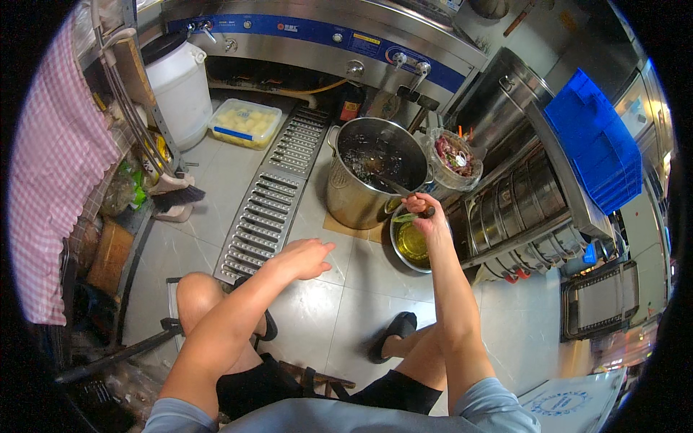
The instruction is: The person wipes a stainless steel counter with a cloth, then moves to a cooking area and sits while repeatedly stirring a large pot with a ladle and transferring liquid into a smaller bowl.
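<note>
My right hand (424,212) is closed around the handle of a long utensil (395,187), whose far part reaches into a tall steel stockpot (354,197) of dark liquid; its working end is hidden. Beneath that hand, a steel bowl (395,250) of yellow oil-like liquid (412,243) stands against the pot, on the floor. A pale green strip (405,218) shows just under my fingers; I cannot tell what it is. My left hand (308,258) hangs over the floor in front of the pot, holding nothing, fingers apart.
A steel drain grate (262,222) runs left of the pot. Beyond it stand a lidded plastic box (246,122) and a white barrel (178,89). A plastic-wrapped container of reddish food (455,157) sits right of the pot, near a metal rack (590,216). A broom (176,192) leans left.
</note>
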### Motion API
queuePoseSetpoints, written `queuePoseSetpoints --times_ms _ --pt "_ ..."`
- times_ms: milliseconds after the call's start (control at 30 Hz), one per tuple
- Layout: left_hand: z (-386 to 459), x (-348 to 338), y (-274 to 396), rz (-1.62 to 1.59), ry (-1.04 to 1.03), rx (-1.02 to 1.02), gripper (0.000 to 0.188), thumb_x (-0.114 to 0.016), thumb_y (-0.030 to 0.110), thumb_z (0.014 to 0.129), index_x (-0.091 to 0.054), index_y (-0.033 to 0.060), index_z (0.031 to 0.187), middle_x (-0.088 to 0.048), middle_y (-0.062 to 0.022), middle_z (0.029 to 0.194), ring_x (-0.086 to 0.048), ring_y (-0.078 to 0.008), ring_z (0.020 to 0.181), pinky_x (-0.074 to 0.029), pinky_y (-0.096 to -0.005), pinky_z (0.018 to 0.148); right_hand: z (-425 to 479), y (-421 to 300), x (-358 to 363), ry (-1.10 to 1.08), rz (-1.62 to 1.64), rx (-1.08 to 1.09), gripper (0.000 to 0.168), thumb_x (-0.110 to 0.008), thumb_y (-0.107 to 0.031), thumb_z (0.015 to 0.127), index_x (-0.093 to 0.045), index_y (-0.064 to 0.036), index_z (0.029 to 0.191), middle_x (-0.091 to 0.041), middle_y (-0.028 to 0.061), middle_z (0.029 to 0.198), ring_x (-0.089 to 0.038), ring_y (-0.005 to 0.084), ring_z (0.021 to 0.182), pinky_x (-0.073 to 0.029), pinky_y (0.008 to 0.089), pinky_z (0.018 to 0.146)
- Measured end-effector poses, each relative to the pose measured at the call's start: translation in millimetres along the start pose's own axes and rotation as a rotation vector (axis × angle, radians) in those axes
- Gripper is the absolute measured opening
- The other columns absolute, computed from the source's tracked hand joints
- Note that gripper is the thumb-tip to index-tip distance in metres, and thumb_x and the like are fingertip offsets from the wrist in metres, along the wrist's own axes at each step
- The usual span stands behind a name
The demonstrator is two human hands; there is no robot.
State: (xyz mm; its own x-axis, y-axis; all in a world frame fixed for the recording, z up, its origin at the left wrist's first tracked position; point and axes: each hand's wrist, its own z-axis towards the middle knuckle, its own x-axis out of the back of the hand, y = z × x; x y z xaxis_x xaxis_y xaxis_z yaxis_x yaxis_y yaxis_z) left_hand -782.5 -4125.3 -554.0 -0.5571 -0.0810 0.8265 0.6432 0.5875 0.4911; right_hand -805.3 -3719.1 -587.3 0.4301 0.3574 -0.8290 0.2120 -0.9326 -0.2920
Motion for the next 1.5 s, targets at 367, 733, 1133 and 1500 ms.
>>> queuePoseSetpoints --times_ms 367,733,1133,1500 --pt "-3.1 -4.9 -5.0 -0.023 0.039 -0.022 0.06 -0.068 0.028 0.095 -0.051 0.004 0.148 -0.065 -0.0257 0.127 -0.063 -0.0416 0.118 -0.052 -0.0472 0.101 -84.6 -8.2 -37.4 -0.093 -0.275 0.149 0.04 -0.059 -0.005 0.098 -0.045 0.022 0.124 -0.058 0.007 0.084 -0.052 0.0076 0.06 -0.04 0.0181 0.044" --pt "-0.6 -9.3 -8.6 -0.003 0.028 -0.019 0.061 -0.068 0.028 0.095 -0.05 0.0045 0.149 -0.066 -0.0244 0.125 -0.062 -0.0412 0.119 -0.051 -0.048 0.101 -120.7 -10.5 -54.2 0.029 -0.599 0.331 0.029 -0.065 -0.012 0.095 -0.059 0.009 0.113 -0.064 0.0072 0.083 -0.056 0.0091 0.057 -0.042 0.0202 0.042" --pt "-1.4 -5.4 -2.8 0.001 0.013 -0.001 0.06 -0.068 0.027 0.095 -0.052 0.0036 0.148 -0.066 -0.0238 0.124 -0.063 -0.0408 0.117 -0.052 -0.0471 0.099 -129.0 13.8 -61.5 0.206 -1.235 0.546 0.012 -0.071 -0.009 0.088 -0.068 0.003 0.091 -0.062 0.0031 0.071 -0.056 0.0104 0.052 -0.042 0.0264 0.047" --pt "-2.8 -3.8 -5.7 -0.017 0.018 0.004 0.058 -0.068 0.028 0.095 -0.053 0.0041 0.146 -0.066 -0.0233 0.124 -0.063 -0.0408 0.118 -0.052 -0.0485 0.1 -62.1 23.3 -8.2 0.477 -1.637 0.652 0.022 -0.072 -0.003 0.079 -0.073 0.004 0.1 -0.064 0.0038 0.071 -0.056 0.0114 0.056 -0.046 0.0309 0.053"
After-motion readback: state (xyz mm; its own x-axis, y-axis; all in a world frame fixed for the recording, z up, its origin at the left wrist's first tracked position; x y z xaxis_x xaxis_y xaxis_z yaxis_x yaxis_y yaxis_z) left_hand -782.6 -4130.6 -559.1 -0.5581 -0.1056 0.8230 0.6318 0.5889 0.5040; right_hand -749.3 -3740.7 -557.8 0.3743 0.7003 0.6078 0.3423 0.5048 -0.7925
